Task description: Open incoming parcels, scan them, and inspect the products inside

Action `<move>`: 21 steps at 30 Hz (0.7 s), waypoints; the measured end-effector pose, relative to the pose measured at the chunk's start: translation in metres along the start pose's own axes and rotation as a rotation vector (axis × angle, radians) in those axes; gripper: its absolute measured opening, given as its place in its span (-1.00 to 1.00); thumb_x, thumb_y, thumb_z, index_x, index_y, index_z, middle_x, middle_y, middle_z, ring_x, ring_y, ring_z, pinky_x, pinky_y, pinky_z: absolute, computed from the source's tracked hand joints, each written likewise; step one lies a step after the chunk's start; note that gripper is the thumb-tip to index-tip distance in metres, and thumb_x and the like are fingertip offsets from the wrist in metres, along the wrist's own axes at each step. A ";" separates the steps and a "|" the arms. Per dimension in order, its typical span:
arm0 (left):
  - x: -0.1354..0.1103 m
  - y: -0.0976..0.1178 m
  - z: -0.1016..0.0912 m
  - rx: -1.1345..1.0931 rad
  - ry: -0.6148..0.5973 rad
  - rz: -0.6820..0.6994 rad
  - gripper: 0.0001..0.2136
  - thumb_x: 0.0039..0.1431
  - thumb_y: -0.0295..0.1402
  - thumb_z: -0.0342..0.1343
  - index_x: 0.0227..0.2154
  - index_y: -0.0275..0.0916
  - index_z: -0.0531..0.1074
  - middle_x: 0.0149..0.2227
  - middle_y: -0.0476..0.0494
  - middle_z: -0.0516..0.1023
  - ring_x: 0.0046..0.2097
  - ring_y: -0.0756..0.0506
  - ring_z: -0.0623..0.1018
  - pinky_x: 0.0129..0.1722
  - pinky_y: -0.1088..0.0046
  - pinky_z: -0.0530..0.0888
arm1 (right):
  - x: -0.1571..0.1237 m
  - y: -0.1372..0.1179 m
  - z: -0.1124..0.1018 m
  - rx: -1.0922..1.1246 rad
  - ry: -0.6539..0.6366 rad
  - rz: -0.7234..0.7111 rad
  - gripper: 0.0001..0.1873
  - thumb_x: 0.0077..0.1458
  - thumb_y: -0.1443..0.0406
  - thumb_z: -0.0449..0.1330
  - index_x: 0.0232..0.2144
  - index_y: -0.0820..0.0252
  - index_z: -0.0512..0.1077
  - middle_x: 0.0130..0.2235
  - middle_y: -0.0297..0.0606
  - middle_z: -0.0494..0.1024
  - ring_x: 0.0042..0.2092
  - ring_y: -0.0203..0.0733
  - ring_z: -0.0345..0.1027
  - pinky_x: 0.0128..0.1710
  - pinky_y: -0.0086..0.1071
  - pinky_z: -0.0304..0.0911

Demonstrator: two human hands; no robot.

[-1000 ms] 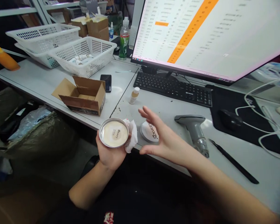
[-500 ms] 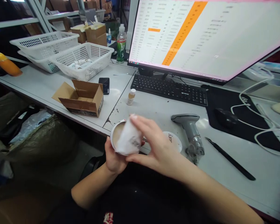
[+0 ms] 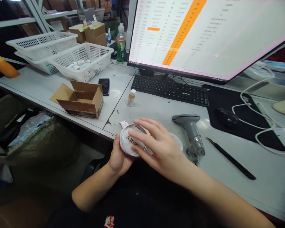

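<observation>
My left hand point(image 3: 117, 158) cups a round silver-rimmed jar point(image 3: 128, 144) from below at the desk's front edge. A white cover with dark lettering now lies over the jar's top. My right hand point(image 3: 156, 148) rests on that cover with fingers stretched flat across it. A white round lid point(image 3: 178, 142) lies on the desk just behind my right hand, mostly hidden by it. A small pink-and-white slip point(image 3: 123, 123) pokes out behind the jar.
A grey barcode scanner point(image 3: 192, 133) stands right of my hands, with a black pen point(image 3: 230, 159) beyond it. Further back are a keyboard point(image 3: 168, 89), a large monitor point(image 3: 204, 34), a small vial point(image 3: 131, 97), an open cardboard box point(image 3: 82, 99), a phone point(image 3: 105, 86) and white baskets point(image 3: 83, 60).
The jar was open in my left hand. My right hand brought the white cover over it and now presses it flat on the top. The jar moved slightly right.
</observation>
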State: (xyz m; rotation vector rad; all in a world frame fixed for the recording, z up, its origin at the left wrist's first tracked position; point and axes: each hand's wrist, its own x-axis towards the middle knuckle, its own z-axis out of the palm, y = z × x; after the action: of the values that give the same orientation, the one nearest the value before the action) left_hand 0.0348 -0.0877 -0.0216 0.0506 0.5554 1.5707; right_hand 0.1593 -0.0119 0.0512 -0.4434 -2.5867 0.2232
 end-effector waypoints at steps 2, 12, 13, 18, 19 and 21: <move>0.000 -0.005 0.001 -0.018 -0.026 0.026 -0.49 0.33 0.02 -0.02 0.11 -0.25 0.44 0.08 -0.27 0.54 0.20 -0.29 0.47 0.14 0.18 0.46 | 0.003 -0.005 0.000 -0.008 0.037 -0.095 -0.77 0.31 0.28 0.16 -0.05 0.08 0.55 0.04 -0.18 0.59 0.09 0.05 0.39 0.04 -0.02 0.39; 0.003 0.011 -0.001 0.094 -0.083 -0.046 -0.41 0.27 0.11 -0.06 0.16 -0.21 0.37 -0.10 -0.30 0.59 -0.30 -0.24 0.61 -0.52 0.34 0.53 | -0.048 0.050 -0.027 0.025 -0.065 0.182 -0.26 0.19 0.02 0.28 0.31 0.15 0.24 0.31 0.00 0.34 0.33 0.11 0.20 0.31 0.12 0.15; 0.005 0.014 -0.002 0.108 -0.060 -0.026 -0.40 0.26 0.11 -0.06 0.20 -0.18 0.34 -0.10 -0.31 0.59 -0.29 -0.25 0.61 -0.51 0.33 0.53 | -0.062 0.059 -0.028 -0.029 -0.131 0.312 -0.08 0.11 -0.05 0.32 0.37 0.20 0.14 0.36 0.09 0.24 0.37 0.18 0.13 0.29 0.16 0.18; 0.012 0.006 0.001 0.118 -0.027 -0.051 -0.41 0.27 0.09 -0.07 0.23 -0.15 0.31 -0.10 -0.29 0.58 -0.28 -0.26 0.62 -0.46 0.31 0.54 | -0.101 0.077 0.000 -0.253 -0.386 0.559 0.05 0.03 -0.11 0.34 0.37 0.36 0.14 0.34 0.28 0.23 0.34 0.39 0.13 0.24 0.22 0.19; 0.012 0.003 0.002 0.113 -0.036 -0.060 -0.41 0.27 0.09 -0.07 0.22 -0.17 0.32 -0.11 -0.29 0.58 -0.28 -0.26 0.61 -0.46 0.31 0.54 | -0.101 0.078 0.007 -0.298 -0.376 0.549 -0.01 0.06 -0.10 0.31 0.35 0.34 0.18 0.31 0.28 0.27 0.31 0.40 0.18 0.22 0.23 0.20; 0.010 -0.001 0.004 0.102 -0.044 -0.063 -0.40 0.25 0.09 -0.05 0.20 -0.20 0.34 -0.11 -0.30 0.58 -0.26 -0.26 0.61 -0.45 0.30 0.55 | -0.097 0.078 0.013 -0.357 -0.367 0.517 -0.13 0.10 -0.08 0.28 0.30 0.30 0.27 0.25 0.26 0.36 0.20 0.39 0.33 0.14 0.26 0.26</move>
State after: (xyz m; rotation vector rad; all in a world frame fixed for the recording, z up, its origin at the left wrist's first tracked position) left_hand 0.0359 -0.0769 -0.0213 0.1431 0.5969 1.4756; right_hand 0.2529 0.0261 -0.0226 -1.3120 -2.8212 0.0100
